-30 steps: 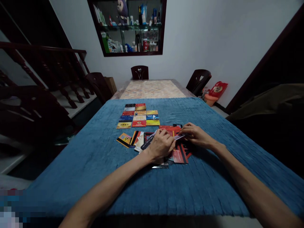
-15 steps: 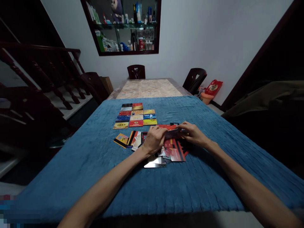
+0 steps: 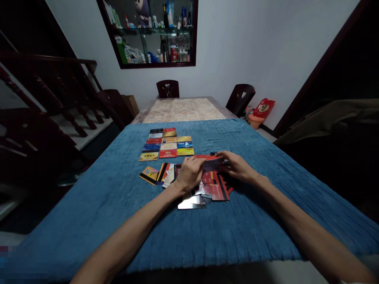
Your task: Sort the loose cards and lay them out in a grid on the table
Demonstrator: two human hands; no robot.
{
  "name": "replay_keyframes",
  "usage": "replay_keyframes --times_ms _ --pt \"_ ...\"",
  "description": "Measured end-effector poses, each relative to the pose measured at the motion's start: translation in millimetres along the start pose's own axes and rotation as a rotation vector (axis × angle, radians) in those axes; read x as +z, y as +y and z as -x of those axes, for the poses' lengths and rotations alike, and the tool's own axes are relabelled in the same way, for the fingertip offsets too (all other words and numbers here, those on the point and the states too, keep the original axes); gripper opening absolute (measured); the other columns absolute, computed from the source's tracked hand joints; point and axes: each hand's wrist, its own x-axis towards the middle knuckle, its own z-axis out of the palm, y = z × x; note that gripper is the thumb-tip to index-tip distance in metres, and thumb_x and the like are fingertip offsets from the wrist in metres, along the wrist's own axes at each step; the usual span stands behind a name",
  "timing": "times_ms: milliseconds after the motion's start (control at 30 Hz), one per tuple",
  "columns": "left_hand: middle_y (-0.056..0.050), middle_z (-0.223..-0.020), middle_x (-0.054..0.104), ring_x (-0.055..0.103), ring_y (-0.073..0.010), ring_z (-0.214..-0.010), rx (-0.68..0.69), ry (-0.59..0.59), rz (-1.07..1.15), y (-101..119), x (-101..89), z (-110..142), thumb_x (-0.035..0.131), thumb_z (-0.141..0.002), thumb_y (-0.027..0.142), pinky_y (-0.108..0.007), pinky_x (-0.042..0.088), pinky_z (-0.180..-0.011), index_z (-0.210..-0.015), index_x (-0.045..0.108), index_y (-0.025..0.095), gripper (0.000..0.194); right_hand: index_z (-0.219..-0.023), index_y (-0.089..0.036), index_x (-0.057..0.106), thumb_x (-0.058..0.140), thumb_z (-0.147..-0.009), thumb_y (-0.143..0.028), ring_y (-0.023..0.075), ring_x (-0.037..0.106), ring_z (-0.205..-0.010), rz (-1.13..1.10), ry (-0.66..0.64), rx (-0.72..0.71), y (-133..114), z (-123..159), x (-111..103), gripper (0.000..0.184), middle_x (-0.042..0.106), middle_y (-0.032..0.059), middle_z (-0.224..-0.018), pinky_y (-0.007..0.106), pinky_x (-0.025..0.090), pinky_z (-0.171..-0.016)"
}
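Between my two hands is a dark plastic card (image 3: 212, 165), tilted above a loose pile of cards. My left hand (image 3: 190, 172) pinches its left end, and my right hand (image 3: 235, 166) grips the right end. Whether it is one card or a small stack I cannot tell. Under and around the hands lie a red card (image 3: 219, 188), a silvery card (image 3: 191, 205) and several others, partly covered by my fingers. Left of the pile is an orange card with a black stripe (image 3: 149, 174). Farther off, several cards overlap in columns, among them a yellow card (image 3: 148, 156) and a red card (image 3: 167, 153).
A blue cloth (image 3: 112, 205) covers the near part of the table, and the patterned tabletop (image 3: 180, 109) shows beyond it. Dark chairs (image 3: 167, 89) stand around the far end. To the right, a red bag (image 3: 264, 108) sits by an orange bucket (image 3: 254, 121).
The held card has tipped so that more of its face shows. My right hand has shifted slightly left, and the whole view has moved a little.
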Motion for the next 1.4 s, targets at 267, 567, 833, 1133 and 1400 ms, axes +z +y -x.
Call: replay_keyframes --times_ms 267,567,833,1133,1400 --pt "-0.011 -0.113 0.071 0.061 -0.0251 -0.1 -0.027 -0.048 -0.038 3 3.6 1 0.047 -0.09 0.009 -0.039 0.044 -0.084 -0.128 0.055 0.014 0.038 -0.122 -0.021 0.058 0.063 -0.082 -0.015 0.0248 0.066 -0.09 0.172 -0.016 -0.012 -5 -2 -2 0.04 0.07 0.0098 -0.101 0.037 0.05 -0.078" --pt "-0.011 -0.109 0.069 0.061 -0.0249 -0.099 -0.083 -0.078 -0.006 4 4.0 -1 0.047 -0.089 0.008 -0.038 0.044 -0.086 -0.121 0.056 0.014 0.034 -0.126 -0.021 0.056 0.061 -0.084 -0.015 0.0257 0.068 -0.088 0.221 0.015 -0.022 -1 0 5 0.043 0.072 0.0108 -0.102 0.037 0.052 -0.075" --pt "-0.009 -0.099 0.066 0.06 -0.0246 -0.094 -0.196 -0.06 0.093 0 1.1 -3 0.046 -0.084 0.006 -0.039 0.046 -0.088 -0.116 0.056 0.016 0.036 -0.128 -0.021 0.052 0.061 -0.084 -0.021 0.0268 0.069 -0.097 0.124 0.04 -0.072 -1 0 12 0.044 0.071 0.0115 -0.11 0.04 0.055 -0.08" --pt "-0.009 -0.104 0.067 0.061 -0.0236 -0.097 -0.211 0.0 0.146 -3 -1.2 -3 0.046 -0.084 0.006 -0.038 0.045 -0.091 -0.116 0.056 0.017 0.035 -0.125 -0.022 0.053 0.059 -0.087 -0.027 0.0275 0.067 -0.094 0.192 0.162 -0.14 -4 0 15 0.038 0.068 0.0113 -0.108 0.042 0.055 -0.079" --pt "-0.012 -0.115 0.064 0.058 -0.0262 -0.108 -0.133 0.022 0.098 -5 -3.0 -2 0.049 -0.085 0.01 -0.042 0.045 -0.096 -0.122 0.053 0.015 0.038 -0.129 -0.024 0.054 0.058 -0.09 -0.03 0.0287 0.058 -0.102 0.279 0.306 -0.224 -8 2 13 0.04 0.056 0.013 -0.112 0.046 0.056 -0.082"
